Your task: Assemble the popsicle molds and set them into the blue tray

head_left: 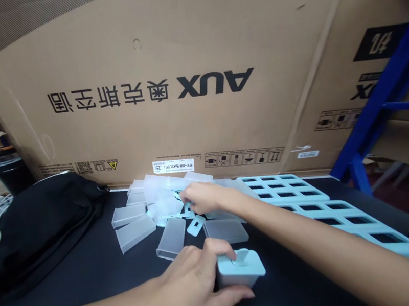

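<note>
Left hand (194,284) clasps the box (241,268): light, stiff, slick plastic, best gripped by its sides. Right hand (206,197), at 12 o'clock, pinches a small clip (186,208).

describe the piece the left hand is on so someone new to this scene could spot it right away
Start at the big AUX cardboard box standing behind the black table; come toward the camera, past the pile of frosted clear covers. The left hand rests on a small pale blue box. Unlike the flat, see-through covers, it is opaque, blocky and has a notched top.
</note>
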{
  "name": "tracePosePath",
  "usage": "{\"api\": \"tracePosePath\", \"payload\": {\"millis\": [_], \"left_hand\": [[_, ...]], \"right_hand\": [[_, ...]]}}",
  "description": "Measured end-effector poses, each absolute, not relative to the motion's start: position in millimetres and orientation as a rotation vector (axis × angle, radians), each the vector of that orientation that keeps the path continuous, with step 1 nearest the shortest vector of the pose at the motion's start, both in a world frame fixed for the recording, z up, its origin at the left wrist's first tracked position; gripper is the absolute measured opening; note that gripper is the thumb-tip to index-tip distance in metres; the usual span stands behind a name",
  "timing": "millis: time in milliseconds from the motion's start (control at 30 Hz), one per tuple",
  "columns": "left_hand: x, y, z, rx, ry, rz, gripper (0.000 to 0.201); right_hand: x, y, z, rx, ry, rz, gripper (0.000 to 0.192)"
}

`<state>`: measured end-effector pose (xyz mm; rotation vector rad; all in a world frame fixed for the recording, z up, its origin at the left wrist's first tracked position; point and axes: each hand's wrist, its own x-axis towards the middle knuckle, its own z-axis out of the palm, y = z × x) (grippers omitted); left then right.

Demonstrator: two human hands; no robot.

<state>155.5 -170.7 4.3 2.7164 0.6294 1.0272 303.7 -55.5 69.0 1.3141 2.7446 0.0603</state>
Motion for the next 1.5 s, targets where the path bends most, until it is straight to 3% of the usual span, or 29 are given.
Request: {"api": "tracePosePath", "payload": {"millis": [200, 700, 1067, 1400, 1500], "left_hand": [[155.3, -169.9, 7.0, 2.694, 0.627, 0.988, 0.050], [155.1, -168.7, 3.9, 2.703, 0.557, 1.061, 0.044], [159.2, -170.1, 6.0, 2.639, 0.540, 1.039, 0.045], [156.5, -169.7, 13.2, 2.594, 0.493, 0.852, 0.049], [154.5, -168.8, 13.2, 2.630, 0.475, 0.784, 0.048]], "right_hand": [[312.8, -55.7, 75.5, 1.331, 2.691, 0.191, 0.024], [333.4, -50.8, 82.2, 1.376, 2.764, 0.592, 0.025], [312.4, -97.0, 90.8, 0.920, 3.220, -0.224, 0.017], [379.5, -162.3, 116.5, 1.286, 3.190, -0.893, 0.025], [389.8, -182.6, 107.4, 1.262, 3.188, -0.880, 0.041]]}}
